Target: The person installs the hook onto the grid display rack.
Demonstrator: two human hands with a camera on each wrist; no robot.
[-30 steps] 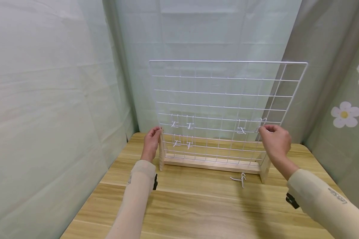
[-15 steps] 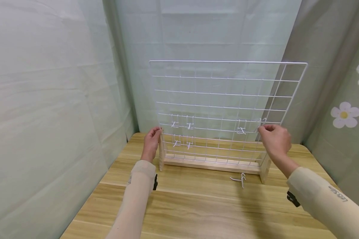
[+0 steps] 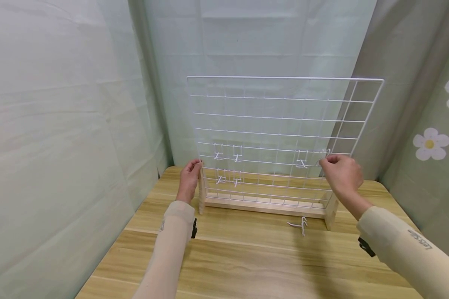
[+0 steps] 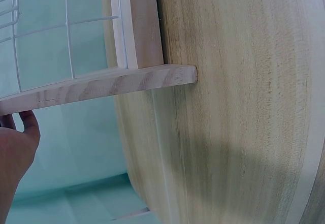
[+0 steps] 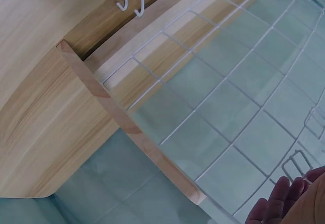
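A white wire grid panel (image 3: 262, 135) stands upright in a pale wooden base (image 3: 263, 205). Several white wire hooks hang on it, in two pairs at the left and one hook (image 3: 302, 163) at the right. My right hand (image 3: 342, 172) pinches another white hook (image 5: 298, 164) up against the right part of the grid; fingers hide much of it in the head view. At the opposite side, my left hand (image 3: 189, 178) holds the panel's left edge at the top of the wooden side post (image 4: 101, 84). A loose hook (image 3: 302, 224) lies on the tabletop before the base.
The wood-grain table (image 3: 224, 257) reaches back behind the rack. Pale green curtains (image 3: 97, 124) surround it, the right one printed with white flowers (image 3: 431, 143).
My right hand has shifted slightly left along the grid with the pinched hook. The left hand has stayed at the panel's left edge.
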